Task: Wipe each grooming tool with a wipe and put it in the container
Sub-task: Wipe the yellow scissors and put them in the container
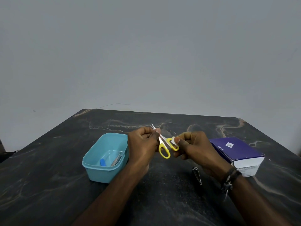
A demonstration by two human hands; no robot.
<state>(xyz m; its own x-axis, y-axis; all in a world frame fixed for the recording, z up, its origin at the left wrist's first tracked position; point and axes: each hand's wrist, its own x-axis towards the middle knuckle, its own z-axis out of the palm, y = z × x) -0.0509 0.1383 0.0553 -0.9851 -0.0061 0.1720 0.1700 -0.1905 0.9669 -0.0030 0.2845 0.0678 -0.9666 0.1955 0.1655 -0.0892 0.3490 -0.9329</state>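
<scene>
Head view shows two bare hands raised over the middle of a dark marbled surface (65,160), sharing a pair of scissors (164,146). The left hand (143,144) has its grip curled round the blades, thumb pressed along the steel, with the blade tips poking out above its knuckles toward the far edge. The right hand (193,147) pinches a small white wipe (173,140) against the upper yellow handle loop; the other loop hangs free between the two hands. The scissors are held in the air, tilted, not touching the surface.

A light blue container (91,167) sits just left of the left forearm, toward the left edge. Inside it lie a small blue tool (103,162) and a slim metal tool (117,159), side by side on the bottom.

A nail clipper (197,175) lies on the surface under the right wrist, toward the near edge. A purple box (236,152) rests at the right edge, just beyond the right hand. The right wrist wears dark bands (231,178).
</scene>
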